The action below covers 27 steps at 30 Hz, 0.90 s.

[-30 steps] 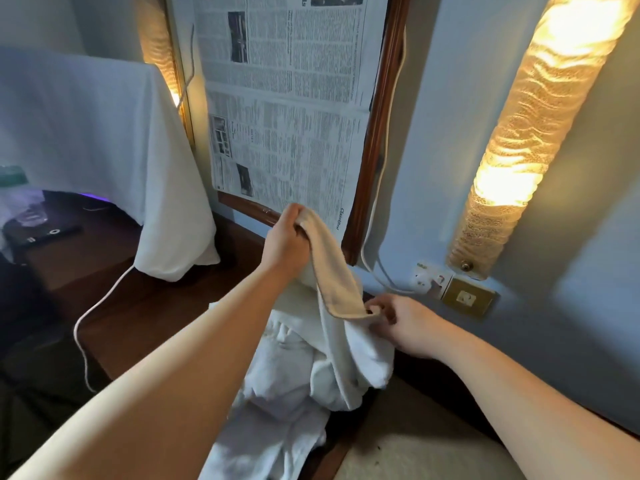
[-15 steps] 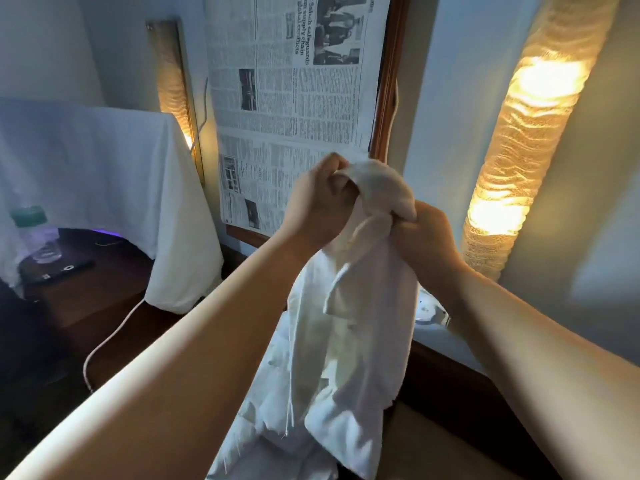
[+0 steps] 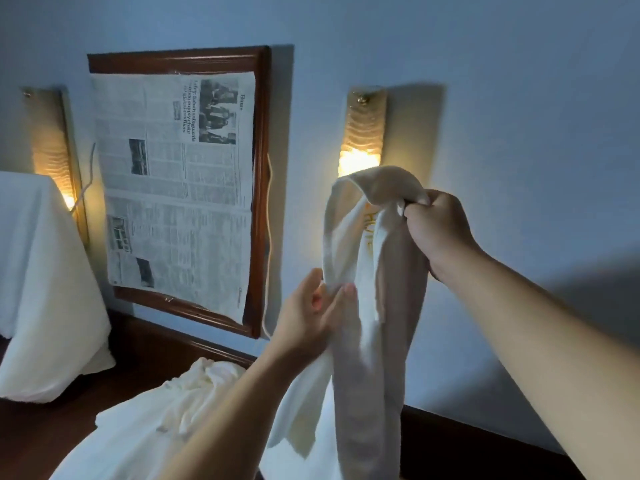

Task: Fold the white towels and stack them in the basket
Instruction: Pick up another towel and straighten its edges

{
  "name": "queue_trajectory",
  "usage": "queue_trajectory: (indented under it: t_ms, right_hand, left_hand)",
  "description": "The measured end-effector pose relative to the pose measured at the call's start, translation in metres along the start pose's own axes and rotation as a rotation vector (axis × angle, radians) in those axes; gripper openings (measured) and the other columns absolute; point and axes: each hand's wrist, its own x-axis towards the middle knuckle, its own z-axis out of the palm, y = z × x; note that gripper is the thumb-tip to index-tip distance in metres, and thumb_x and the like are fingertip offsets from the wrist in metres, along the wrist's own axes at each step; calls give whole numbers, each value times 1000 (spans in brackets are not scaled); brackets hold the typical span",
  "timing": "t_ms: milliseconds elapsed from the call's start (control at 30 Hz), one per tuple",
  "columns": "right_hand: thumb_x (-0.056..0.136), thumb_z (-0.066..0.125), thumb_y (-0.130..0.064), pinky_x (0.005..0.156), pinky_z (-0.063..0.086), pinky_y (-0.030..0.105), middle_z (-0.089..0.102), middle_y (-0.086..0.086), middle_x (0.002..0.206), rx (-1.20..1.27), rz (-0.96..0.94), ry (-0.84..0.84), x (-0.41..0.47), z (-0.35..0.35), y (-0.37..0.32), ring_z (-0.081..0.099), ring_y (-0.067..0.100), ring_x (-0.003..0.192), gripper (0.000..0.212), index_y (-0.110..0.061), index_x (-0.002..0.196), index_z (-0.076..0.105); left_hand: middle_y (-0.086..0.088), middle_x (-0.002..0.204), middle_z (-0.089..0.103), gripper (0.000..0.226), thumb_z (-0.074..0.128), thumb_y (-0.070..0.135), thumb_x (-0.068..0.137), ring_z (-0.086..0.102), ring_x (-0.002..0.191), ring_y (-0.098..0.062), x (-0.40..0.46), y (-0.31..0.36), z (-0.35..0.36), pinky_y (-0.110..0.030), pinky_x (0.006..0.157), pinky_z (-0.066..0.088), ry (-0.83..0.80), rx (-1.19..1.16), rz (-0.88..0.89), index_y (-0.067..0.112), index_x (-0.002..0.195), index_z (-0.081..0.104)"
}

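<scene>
Step in hand: one white towel is held up before the wall, far right, for opening out. Its top is pinched by the right hand; an edge lower down is gripped by the left hand. Next, judged: corners are to be found and spread. Counted: one towel lifted; one heap of towels on the near counter, number untellable; basket unseen; two wall lamps.

white towel dangling long and bunched, right of center; more rumpled towels piled at the bottom left
</scene>
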Motion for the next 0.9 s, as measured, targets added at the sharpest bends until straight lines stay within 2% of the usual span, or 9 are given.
queue_trajectory:
  t_ms: [67,133,200,333,500,567,667,767,900]
  right_hand:
    - [75,60,-18,67,33,34,53,4,76,-35,76,-8,-6,-44,3,48,20,72,16,-5,82,65]
    - [66,57,-18,67,35,34,55,6,74,-79,162,-62,-15,-94,6,52,21,70,11,-16,74,64]
    - [80,57,-10,65,42,33,62,11,75,-132,238,-135,-26,-140,10,60,25,68,8,-14,76,63]
    - [96,63,-7,68,61,34,78,17,93,-121,284,-370,-51,-213,9,77,31,81,12,-4,96,74]
    - [86,60,-6,78,59,44,77,16,100,22,157,-357,-73,-272,0,74,36,90,23,-6,106,74]
    - [86,65,-27,73,52,40,74,14,96,142,92,-362,-81,-284,-12,70,32,85,27,-9,105,70]
    - [78,82,-54,80,57,37,77,-3,105,-152,-62,-330,-90,-287,-37,75,16,94,44,-30,113,70]
    - [85,81,-44,75,56,39,76,-5,87,-538,-137,-239,-93,-289,-53,73,18,85,17,-30,91,73]
    - [95,70,-30,73,50,35,75,0,77,-536,-105,-185,-103,-296,-57,69,22,77,16,-23,83,77]
  left_hand:
    - [5,58,53,42,61,42,103,46,54,-3,-5,24,29,-20,53,38,117,89,21,15,72,52]
    - [3,57,50,45,54,41,106,43,54,-6,-2,57,52,-22,51,34,179,83,52,12,72,50]
    - [6,63,53,43,48,41,108,46,60,-12,6,92,70,-31,58,37,186,81,90,13,76,51]
    - [-5,81,65,40,46,44,108,59,78,-24,18,164,100,-39,71,47,77,122,162,11,92,61]
    - [2,76,67,40,50,50,105,56,64,-10,18,227,125,-29,60,44,-82,162,227,18,92,68]
    - [2,74,65,38,51,48,106,54,64,-12,12,245,132,-27,57,41,-168,205,275,18,92,68]
    - [8,82,68,27,50,42,107,60,76,-12,2,268,142,-25,66,46,-299,340,392,27,97,70]
    - [6,87,70,25,49,45,106,63,82,-16,-8,275,141,-31,72,52,-377,462,483,32,105,71]
    - [3,74,69,24,71,57,90,63,64,-12,-13,260,115,-24,55,48,-464,463,413,34,94,66]
